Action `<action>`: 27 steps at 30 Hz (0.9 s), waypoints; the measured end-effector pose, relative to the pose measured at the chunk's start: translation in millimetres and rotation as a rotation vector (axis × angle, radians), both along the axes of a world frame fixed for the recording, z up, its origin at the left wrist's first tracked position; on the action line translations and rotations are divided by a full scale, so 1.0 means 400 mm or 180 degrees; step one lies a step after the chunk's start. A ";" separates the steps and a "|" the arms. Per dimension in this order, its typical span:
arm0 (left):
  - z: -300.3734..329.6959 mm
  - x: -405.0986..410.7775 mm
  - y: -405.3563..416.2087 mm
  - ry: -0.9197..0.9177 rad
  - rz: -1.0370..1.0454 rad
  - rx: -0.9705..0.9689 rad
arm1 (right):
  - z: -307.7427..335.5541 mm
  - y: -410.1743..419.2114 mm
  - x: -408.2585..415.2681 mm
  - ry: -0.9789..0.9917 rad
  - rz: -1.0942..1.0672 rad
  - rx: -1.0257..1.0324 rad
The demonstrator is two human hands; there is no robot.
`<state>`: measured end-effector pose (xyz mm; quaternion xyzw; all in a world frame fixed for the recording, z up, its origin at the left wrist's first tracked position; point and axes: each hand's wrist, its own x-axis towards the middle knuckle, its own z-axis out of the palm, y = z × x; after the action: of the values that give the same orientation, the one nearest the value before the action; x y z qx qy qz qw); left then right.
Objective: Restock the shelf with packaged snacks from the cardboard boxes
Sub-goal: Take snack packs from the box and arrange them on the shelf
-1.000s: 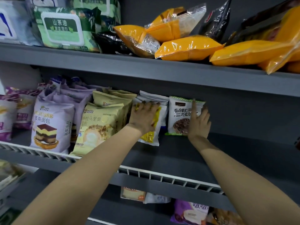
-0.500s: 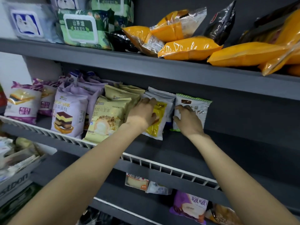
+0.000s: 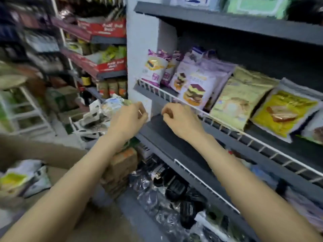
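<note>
**Head view: both hands empty off the shelf's left end**

Head camera footage is smeared by motion, so most of the left half reads only as streaks of colour. Both hands hang in front of the grey shelf [image 3: 176, 137], near its left end, with fingers loosely curled and nothing gripped: the left hand [image 3: 128, 119] is over a blurred heap of pale packets [image 3: 103, 110], the right hand [image 3: 180, 120] just below the white wire rail [image 3: 218, 122].

On the shelf behind the rail the packaged snacks stand in a row: purple cake packs [image 3: 194, 89], an olive-yellow pack [image 3: 239, 100] and a bright yellow bread pack [image 3: 283, 112], with the next one cut off by the right edge. Their print is too blurred to read.

A cardboard box [image 3: 122, 168] sits low between the forearms, partly hidden by the left arm. Red trays [image 3: 106, 28] in the far aisle carry white lettering that cannot be made out.
</note>
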<state>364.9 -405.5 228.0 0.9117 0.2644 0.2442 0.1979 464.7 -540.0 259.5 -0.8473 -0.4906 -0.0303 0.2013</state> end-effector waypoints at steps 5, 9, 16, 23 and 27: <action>-0.151 -0.343 0.276 0.0344 0.0701 -0.0533 | -0.165 0.339 -0.268 0.0255 0.0627 -0.0496; -0.291 -0.587 0.477 0.0555 0.1220 -0.0979 | -0.326 0.606 -0.472 0.0598 0.1057 -0.0972; -0.544 -0.832 0.778 0.1403 0.1770 -0.1120 | -0.634 0.986 -0.721 0.1140 0.1168 -0.1611; -0.771 -0.846 1.092 0.2152 0.1594 -0.1525 | -0.915 1.291 -0.777 0.1655 0.0876 -0.1958; -0.883 -0.848 1.199 0.2462 0.1423 -0.1697 | -1.040 1.382 -0.768 0.2017 0.0502 -0.2228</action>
<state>25.7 74.1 -125.2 0.7745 0.5595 -0.1501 0.2540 157.4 12.7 -156.6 -0.7919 -0.4485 0.4120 0.0452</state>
